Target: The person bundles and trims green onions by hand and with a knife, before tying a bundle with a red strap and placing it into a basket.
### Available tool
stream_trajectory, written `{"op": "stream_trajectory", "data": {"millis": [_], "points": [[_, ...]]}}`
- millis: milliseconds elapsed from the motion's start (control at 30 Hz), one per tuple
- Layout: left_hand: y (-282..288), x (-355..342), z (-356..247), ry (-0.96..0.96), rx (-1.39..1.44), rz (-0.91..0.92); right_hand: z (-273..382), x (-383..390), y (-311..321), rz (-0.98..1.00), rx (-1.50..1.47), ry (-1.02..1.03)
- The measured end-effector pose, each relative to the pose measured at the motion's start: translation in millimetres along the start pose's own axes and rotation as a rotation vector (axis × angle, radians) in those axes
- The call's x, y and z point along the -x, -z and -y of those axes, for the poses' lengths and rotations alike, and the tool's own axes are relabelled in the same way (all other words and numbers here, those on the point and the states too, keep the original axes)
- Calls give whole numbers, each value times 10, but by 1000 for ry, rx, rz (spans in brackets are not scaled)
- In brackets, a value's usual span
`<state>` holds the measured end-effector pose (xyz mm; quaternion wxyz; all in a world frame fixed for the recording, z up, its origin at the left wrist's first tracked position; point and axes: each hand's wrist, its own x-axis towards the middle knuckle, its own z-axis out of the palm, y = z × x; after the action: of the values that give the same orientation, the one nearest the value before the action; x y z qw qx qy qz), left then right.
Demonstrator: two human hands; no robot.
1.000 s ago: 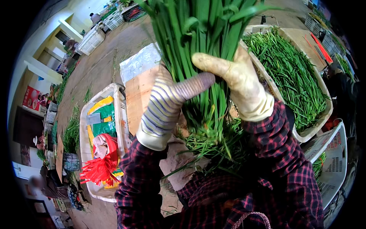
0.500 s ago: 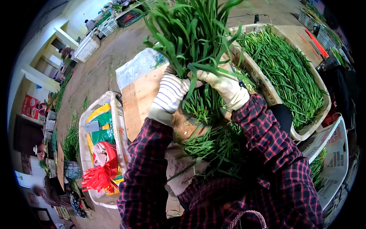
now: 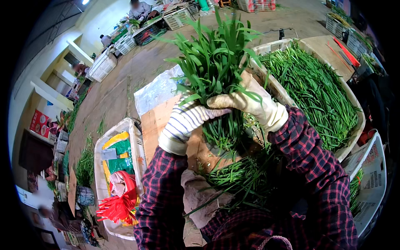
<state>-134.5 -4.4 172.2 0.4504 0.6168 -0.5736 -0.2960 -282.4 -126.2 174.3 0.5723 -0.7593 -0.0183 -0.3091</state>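
My left hand (image 3: 185,122), in a striped glove, and my right hand (image 3: 256,107), in a cream glove, are wrapped round an upright bunch of long green leaves (image 3: 214,56), held at its middle over a wooden board (image 3: 159,118). The lower ends hang near cut bits on the board. Loose greens (image 3: 237,179) and a greyish cloth (image 3: 196,193) lie below, by my lap. To the left, a white crate (image 3: 104,214) holds green-yellow bags (image 3: 128,148) and red strips (image 3: 116,208).
A large crate (image 3: 358,129) full of greens stands at the right, with another white crate (image 3: 371,200) below it. Clear plastic (image 3: 154,89) lies past the board. Co-workers (image 3: 139,12) sit among crates at the back and left. Red strips (image 3: 350,54) lie on a panel at back right.
The bunch has come down, so its leafy tips now show in full; both hands still grip it, now a little lower. The view has shifted, revealing more of the background workers.
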Motion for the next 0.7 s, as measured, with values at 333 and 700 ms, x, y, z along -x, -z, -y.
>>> {"op": "stream_trajectory", "data": {"millis": [333, 700], "points": [[-339, -291, 234, -74, 166, -100, 198, -206, 491, 103, 758, 27], [-455, -398, 159, 27, 505, -359, 356, -118, 336, -126, 826, 89]]}}
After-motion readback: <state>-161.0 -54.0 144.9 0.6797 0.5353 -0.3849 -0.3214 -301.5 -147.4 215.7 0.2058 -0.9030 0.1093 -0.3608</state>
